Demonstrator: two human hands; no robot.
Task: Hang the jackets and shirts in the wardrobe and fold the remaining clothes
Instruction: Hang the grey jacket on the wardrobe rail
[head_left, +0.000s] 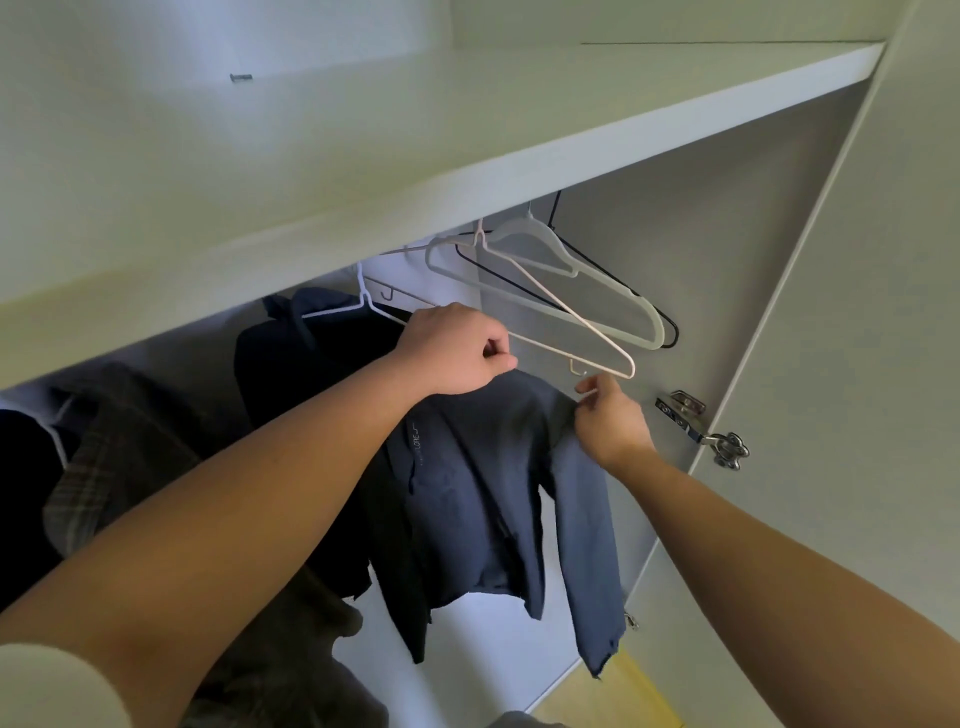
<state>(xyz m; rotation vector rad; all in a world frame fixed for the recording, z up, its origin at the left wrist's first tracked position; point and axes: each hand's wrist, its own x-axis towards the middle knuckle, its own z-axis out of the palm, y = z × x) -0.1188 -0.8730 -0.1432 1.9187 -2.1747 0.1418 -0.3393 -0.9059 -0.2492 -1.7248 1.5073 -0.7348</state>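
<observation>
A blue long-sleeved shirt (483, 499) hangs inside the wardrobe on a hanger that is mostly hidden under it. My left hand (457, 348) is closed at the shirt's collar, near the hanger's neck. My right hand (610, 423) pinches the shirt's right shoulder at the hanger's end. Above them hang empty hangers: a thin pale wire one (566, 322), a wide white one (602, 296) and a black one (670, 327) behind it. Further left hang a dark navy garment (296, 364) on a white wire hanger (358, 304) and a brown plaid shirt (119, 452).
A white shelf (467, 156) runs overhead, just above the rail. The wardrobe's side wall (701, 291) stands to the right, with a metal door hinge (701, 426) and the open door (857, 364). A yellow wooden floor (618, 696) shows at the bottom.
</observation>
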